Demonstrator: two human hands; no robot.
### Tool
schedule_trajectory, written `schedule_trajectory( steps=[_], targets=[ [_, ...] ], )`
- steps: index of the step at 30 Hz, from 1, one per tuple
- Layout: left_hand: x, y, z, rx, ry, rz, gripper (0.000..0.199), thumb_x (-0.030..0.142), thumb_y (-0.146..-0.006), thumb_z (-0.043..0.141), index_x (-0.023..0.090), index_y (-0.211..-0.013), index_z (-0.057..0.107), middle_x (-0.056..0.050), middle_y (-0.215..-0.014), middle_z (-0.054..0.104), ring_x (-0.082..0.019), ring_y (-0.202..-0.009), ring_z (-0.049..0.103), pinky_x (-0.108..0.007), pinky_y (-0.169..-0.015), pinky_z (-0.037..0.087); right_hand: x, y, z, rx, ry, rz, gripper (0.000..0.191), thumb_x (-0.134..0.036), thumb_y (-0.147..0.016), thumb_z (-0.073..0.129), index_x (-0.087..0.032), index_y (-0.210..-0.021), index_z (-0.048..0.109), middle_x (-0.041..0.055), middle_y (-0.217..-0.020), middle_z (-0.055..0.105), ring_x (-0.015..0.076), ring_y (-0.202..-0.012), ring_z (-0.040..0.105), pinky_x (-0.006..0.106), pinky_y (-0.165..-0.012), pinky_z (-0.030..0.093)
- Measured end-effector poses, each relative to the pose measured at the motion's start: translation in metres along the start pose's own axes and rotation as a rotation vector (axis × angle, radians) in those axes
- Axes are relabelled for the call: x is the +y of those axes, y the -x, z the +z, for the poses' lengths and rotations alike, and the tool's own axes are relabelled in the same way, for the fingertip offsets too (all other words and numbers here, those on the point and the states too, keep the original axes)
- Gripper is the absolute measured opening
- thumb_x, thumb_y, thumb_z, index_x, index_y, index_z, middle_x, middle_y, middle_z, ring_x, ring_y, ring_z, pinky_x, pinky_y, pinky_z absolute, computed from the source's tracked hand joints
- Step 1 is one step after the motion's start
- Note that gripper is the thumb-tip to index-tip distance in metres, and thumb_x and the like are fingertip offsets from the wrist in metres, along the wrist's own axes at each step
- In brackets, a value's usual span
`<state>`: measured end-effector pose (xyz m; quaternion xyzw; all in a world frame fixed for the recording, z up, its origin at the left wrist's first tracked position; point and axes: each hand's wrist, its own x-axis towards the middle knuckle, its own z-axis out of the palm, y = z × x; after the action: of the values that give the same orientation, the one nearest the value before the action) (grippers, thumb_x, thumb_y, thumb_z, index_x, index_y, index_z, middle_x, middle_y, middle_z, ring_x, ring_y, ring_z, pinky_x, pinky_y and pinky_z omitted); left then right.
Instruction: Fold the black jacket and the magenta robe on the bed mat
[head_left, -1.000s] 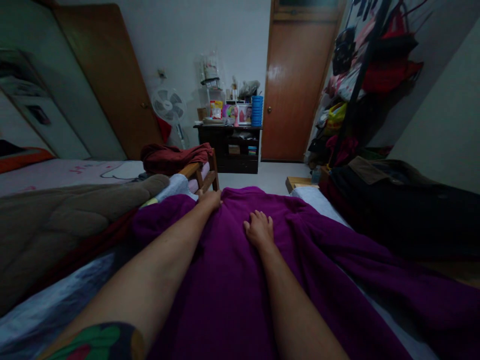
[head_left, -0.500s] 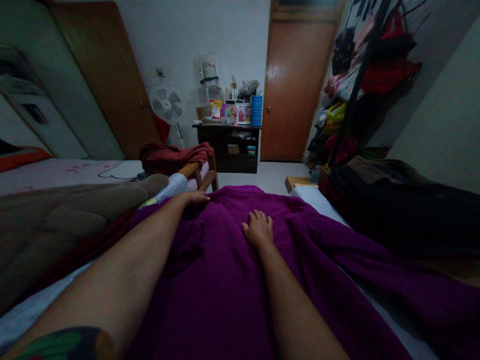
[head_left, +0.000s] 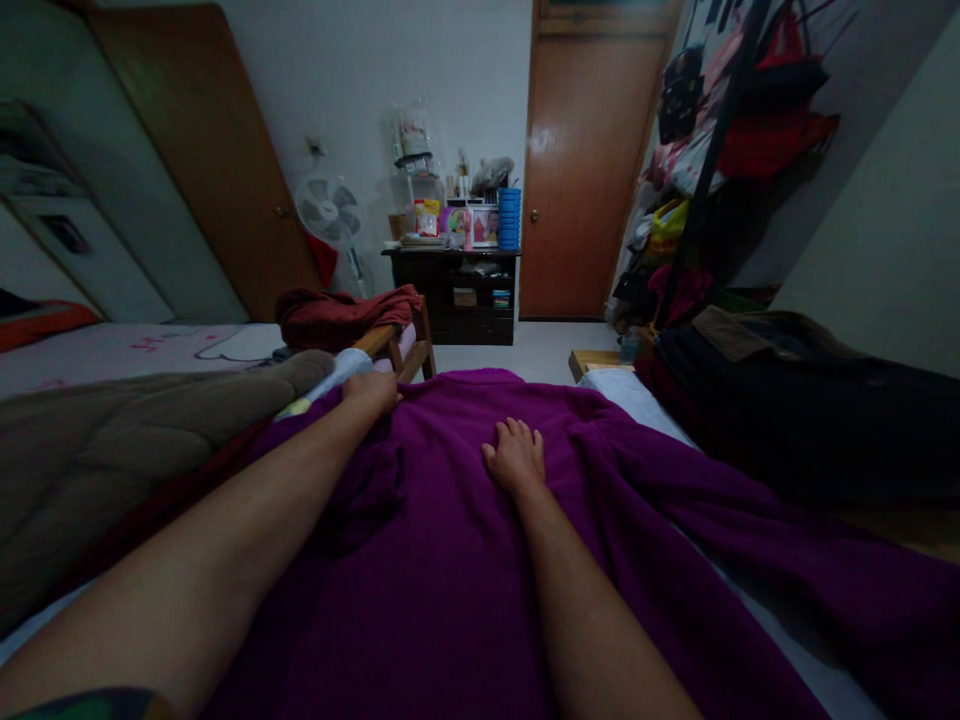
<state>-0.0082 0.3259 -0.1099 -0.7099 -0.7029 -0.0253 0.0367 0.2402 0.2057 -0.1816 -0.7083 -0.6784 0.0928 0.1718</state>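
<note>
A purple long-sleeved garment lies spread over the bed, its collar edge at the far end and one sleeve stretching to the lower right. My left hand is closed on the garment's far left shoulder, with its fingers curled round the cloth. My right hand lies on the upper middle of the garment, palm down with fingers apart. Beside my left forearm, the other sleeve is bunched in folds on top of the garment.
A brown quilt lies at the left, and a red cloth hangs over a wooden bed rail. Dark folded clothes are piled at the right. Farther back stand a fan, a dark cabinet and a door.
My left hand has moved slightly left and its extended fingers have closed on the cloth. My right hand has stayed in place on the garment.
</note>
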Motion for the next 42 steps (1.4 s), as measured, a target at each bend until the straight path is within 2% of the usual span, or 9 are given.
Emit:
schedule_trajectory(
  steps=[5, 9, 12, 14, 17, 20, 28, 39, 42],
  targets=[
    [0.031, 0.013, 0.007, 0.102, -0.125, 0.157, 0.035, 0.015, -0.091, 0.036, 0.020, -0.112, 0.064, -0.015, -0.128, 0.056, -0.031, -0.125, 0.044, -0.051, -0.106, 0.025, -0.001, 0.002, -0.002, 0.012, -0.013, -0.006, 0.053, -0.045, -0.089, 0.046, -0.021, -0.136, 0.049, 0.0095, -0.148, 0.041, 0.0260, -0.137, 0.031, 0.046, -0.113, 0.014],
    [0.086, 0.020, 0.010, 0.151, -0.080, 0.282, 0.042, 0.019, -0.093, 0.031, 0.022, -0.125, 0.058, -0.013, -0.131, 0.055, -0.027, -0.126, 0.044, -0.044, -0.105, 0.028, -0.001, 0.001, -0.001, 0.010, -0.005, 0.004, 0.055, -0.045, -0.088, 0.046, -0.020, -0.137, 0.048, 0.0092, -0.149, 0.041, 0.0262, -0.137, 0.030, 0.046, -0.113, 0.013],
    [0.121, 0.025, 0.018, 0.188, 0.001, 0.385, 0.050, 0.021, -0.094, 0.030, 0.023, -0.142, 0.040, -0.010, -0.151, 0.036, -0.023, -0.139, 0.029, -0.040, -0.111, 0.022, 0.000, 0.000, 0.000, 0.009, -0.003, 0.004, 0.055, -0.044, -0.089, 0.046, -0.020, -0.138, 0.047, 0.0094, -0.149, 0.040, 0.0260, -0.138, 0.029, 0.047, -0.113, 0.013],
    [0.130, 0.027, 0.028, 0.094, 0.049, 0.415, 0.051, 0.029, -0.094, 0.032, 0.025, -0.145, 0.037, -0.007, -0.155, 0.030, -0.024, -0.143, 0.021, -0.044, -0.115, 0.016, 0.000, 0.000, 0.000, 0.004, -0.005, 0.001, 0.054, -0.043, -0.089, 0.046, -0.020, -0.138, 0.047, 0.0096, -0.149, 0.040, 0.0260, -0.138, 0.029, 0.047, -0.113, 0.013],
    [0.124, 0.025, 0.045, -0.174, 0.106, 0.261, 0.062, 0.054, -0.092, 0.033, 0.029, -0.148, 0.031, -0.006, -0.160, 0.017, -0.034, -0.146, 0.010, -0.059, -0.113, 0.014, 0.001, 0.000, -0.001, -0.003, -0.009, -0.006, 0.052, -0.039, -0.089, 0.045, -0.021, -0.137, 0.048, 0.0088, -0.149, 0.040, 0.0256, -0.138, 0.029, 0.047, -0.113, 0.014],
    [0.113, 0.021, 0.059, -0.265, 0.200, 0.114, 0.077, 0.072, -0.084, 0.030, 0.035, -0.151, 0.018, -0.003, -0.162, -0.002, -0.044, -0.144, 0.000, -0.069, -0.108, 0.013, 0.001, 0.001, -0.002, -0.001, -0.018, -0.007, 0.050, -0.036, -0.089, 0.044, -0.021, -0.136, 0.049, 0.0076, -0.149, 0.040, 0.0248, -0.138, 0.030, 0.046, -0.113, 0.014],
    [0.112, 0.030, 0.074, -0.052, 0.256, 0.066, 0.075, 0.074, -0.082, 0.032, 0.038, -0.148, 0.029, -0.005, -0.162, 0.004, -0.043, -0.144, 0.010, -0.061, -0.111, 0.015, 0.002, -0.002, -0.005, -0.024, 0.021, 0.045, 0.056, -0.042, -0.090, 0.046, -0.018, -0.140, 0.045, 0.0128, -0.153, 0.033, 0.0280, -0.141, 0.024, 0.042, -0.113, 0.016],
    [0.113, 0.033, 0.080, 0.023, 0.236, 0.070, 0.072, 0.071, -0.084, 0.033, 0.036, -0.147, 0.032, -0.005, -0.161, 0.013, -0.041, -0.143, 0.017, -0.057, -0.112, 0.017, 0.001, -0.038, -0.032, -0.162, 0.132, 0.049, 0.044, -0.044, -0.083, 0.054, -0.021, -0.120, 0.062, 0.0144, -0.129, 0.057, 0.0331, -0.120, 0.049, 0.045, -0.093, 0.041],
    [0.114, 0.035, 0.080, 0.033, 0.237, 0.073, 0.071, 0.071, -0.085, 0.033, 0.035, -0.147, 0.033, -0.006, -0.161, 0.014, -0.041, -0.143, 0.018, -0.057, -0.112, 0.017, 0.010, -0.062, -0.043, 0.009, 0.138, 0.067, 0.036, -0.030, -0.090, 0.042, -0.016, -0.115, 0.064, 0.0153, -0.122, 0.061, 0.0286, -0.116, 0.052, 0.040, -0.096, 0.039]
  ],
)
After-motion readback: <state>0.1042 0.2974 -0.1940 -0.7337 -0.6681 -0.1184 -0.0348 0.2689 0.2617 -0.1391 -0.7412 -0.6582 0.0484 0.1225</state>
